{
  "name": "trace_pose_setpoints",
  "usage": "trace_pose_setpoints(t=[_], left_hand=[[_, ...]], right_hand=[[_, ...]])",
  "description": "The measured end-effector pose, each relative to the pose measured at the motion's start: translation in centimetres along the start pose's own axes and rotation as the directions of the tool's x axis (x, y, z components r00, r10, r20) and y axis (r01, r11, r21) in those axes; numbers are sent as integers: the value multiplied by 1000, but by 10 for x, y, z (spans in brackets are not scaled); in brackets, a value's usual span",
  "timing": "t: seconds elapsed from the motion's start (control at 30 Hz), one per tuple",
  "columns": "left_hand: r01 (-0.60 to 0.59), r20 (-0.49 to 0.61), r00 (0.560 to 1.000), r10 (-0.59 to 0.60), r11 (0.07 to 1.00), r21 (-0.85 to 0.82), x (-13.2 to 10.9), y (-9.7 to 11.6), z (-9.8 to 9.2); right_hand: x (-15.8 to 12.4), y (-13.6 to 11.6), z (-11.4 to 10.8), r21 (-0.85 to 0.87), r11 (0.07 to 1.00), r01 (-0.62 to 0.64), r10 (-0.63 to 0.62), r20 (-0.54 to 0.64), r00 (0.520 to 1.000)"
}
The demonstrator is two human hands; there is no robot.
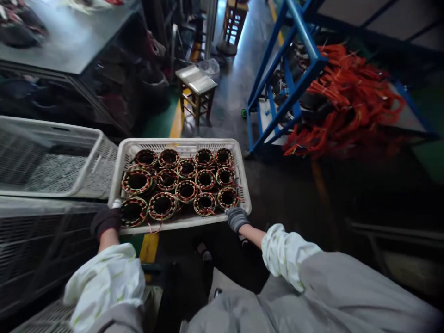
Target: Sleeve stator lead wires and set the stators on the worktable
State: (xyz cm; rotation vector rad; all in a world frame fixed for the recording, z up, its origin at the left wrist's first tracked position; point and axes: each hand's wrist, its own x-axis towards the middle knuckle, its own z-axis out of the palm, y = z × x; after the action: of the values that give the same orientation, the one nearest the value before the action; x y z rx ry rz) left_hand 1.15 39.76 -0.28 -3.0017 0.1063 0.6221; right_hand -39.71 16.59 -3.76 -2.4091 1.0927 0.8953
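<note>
A white plastic crate (180,148) hangs in front of me above the floor, filled with several round motor stators (163,206) wound in copper with red leads. My left hand (106,221), in a dark glove, grips the crate's near left corner. My right hand (237,218), in a grey glove, grips the near right corner. Both hands are closed on the rim. White sleeve covers sit over both forearms.
An empty white mesh crate (52,157) sits to the left on a stack. A blue metal rack (287,78) at right holds a heap of orange-red wires (347,97). A small wooden stool (196,90) stands ahead on the floor, by a yellow line.
</note>
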Motion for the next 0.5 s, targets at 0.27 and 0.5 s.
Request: trace_pose_setpoints(t=[0.27, 0.5], left_hand=[[21, -55, 998, -20, 999, 30, -26, 11, -15], [39, -156, 984, -82, 964, -262, -68, 4, 22]], right_hand=[[-4, 26, -10, -34, 977, 212, -214, -43, 976], [0, 69, -25, -143, 953, 265, -280, -96, 955]])
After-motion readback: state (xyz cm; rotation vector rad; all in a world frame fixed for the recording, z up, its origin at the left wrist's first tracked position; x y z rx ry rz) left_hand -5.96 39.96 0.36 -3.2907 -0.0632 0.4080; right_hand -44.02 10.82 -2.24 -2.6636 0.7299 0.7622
